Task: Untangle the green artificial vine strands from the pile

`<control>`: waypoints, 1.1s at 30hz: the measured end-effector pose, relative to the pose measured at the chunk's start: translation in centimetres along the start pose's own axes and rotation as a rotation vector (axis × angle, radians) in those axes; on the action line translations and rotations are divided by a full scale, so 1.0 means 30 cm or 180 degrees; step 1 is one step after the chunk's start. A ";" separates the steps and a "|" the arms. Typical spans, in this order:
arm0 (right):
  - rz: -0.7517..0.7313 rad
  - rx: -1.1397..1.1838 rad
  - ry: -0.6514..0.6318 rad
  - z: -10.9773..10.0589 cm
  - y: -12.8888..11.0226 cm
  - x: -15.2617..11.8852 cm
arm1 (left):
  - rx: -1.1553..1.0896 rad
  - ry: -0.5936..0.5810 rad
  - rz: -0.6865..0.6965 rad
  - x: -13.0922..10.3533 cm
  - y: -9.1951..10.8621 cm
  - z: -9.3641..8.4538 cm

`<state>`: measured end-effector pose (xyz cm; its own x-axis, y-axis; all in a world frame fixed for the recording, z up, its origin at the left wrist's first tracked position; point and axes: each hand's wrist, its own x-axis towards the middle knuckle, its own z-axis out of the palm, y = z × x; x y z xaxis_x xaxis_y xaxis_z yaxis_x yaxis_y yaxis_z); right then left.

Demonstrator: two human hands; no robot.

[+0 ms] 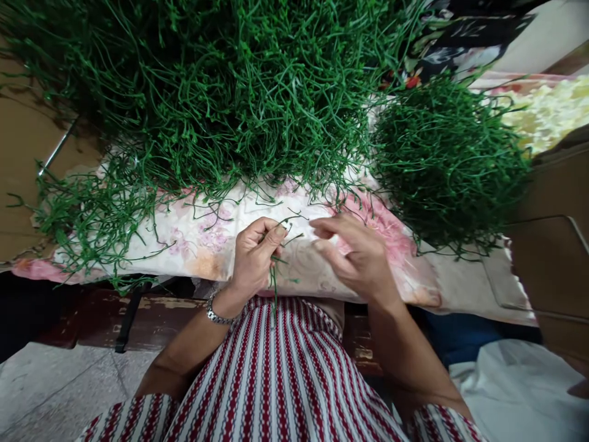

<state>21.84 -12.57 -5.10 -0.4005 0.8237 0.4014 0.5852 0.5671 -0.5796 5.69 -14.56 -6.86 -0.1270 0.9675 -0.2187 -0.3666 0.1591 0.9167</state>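
My left hand (260,252) is closed in a pinch around several thin green artificial stems (275,285). Their forked tips point up and to the right, and the lower ends hang down in front of the striped garment. Just to the right is my right hand (356,252), somewhat blurred, its thumb and forefinger slightly apart with nothing visible between them. It is close to the tips of the held stems. Beneath both hands lies a floral cloth (221,245).
A large heap of green artificial stems (239,92) spreads across the back. A denser pile (451,166) sits at the right, and loose stems (96,227) lie at the left. Cardboard (552,239) stands at the right edge, with pale yellow pieces (552,113) behind.
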 end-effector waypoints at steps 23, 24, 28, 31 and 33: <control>0.0683 0.3280 -0.0805 0.143 -0.035 -0.042 | -0.0789 -0.0294 -0.0011 -0.056 0.002 0.007; 0.0777 0.3217 -0.0642 0.148 -0.036 -0.043 | -0.0823 -0.0213 0.0053 -0.054 0.005 0.012; 0.0970 0.3126 -0.0542 0.152 -0.040 -0.048 | -0.0808 -0.0282 0.0305 -0.041 0.004 0.008; 0.0813 0.2916 -0.0767 0.139 -0.038 -0.048 | -0.0944 -0.0692 -0.0180 -0.023 0.004 -0.013; 0.0448 0.2482 -0.0846 0.123 -0.031 -0.041 | -0.1060 -0.0830 -0.0581 -0.013 0.010 -0.025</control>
<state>19.19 -14.09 -7.68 -0.5703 0.8047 0.1647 0.0254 0.2177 -0.9757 4.92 -15.03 -6.76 0.1878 0.9534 -0.2361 -0.6431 0.3010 0.7042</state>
